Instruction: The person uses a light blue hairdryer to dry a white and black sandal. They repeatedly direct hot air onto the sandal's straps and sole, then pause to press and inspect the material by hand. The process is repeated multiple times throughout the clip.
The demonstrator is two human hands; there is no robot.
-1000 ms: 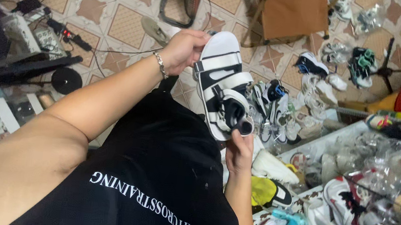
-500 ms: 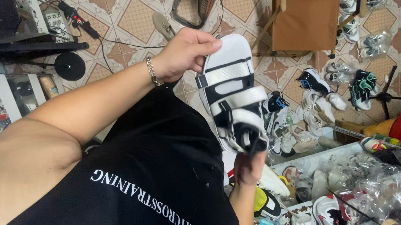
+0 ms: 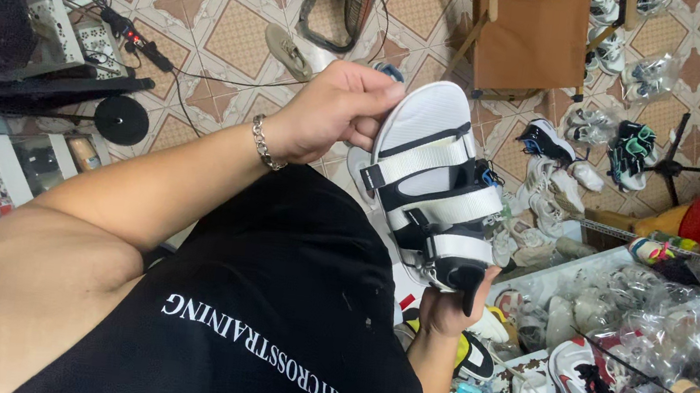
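Patterned floor tiles (image 3: 237,30) are seen below, strewn with loose shoes (image 3: 627,153) beside a brown folding chair (image 3: 531,37). A white sandal (image 3: 434,189) with black-and-white straps is held up between both hands, above a black-clad lap. Its toe end is gripped by the left hand (image 3: 333,111), fingers curled over the edge, a chain bracelet (image 3: 264,143) at the wrist. Its heel end is pinched from beneath by the right hand (image 3: 447,309).

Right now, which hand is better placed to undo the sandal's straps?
Left, probably: the left hand only grips the sandal at its toe edge beside the straps, while the right hand supports the heel from below.
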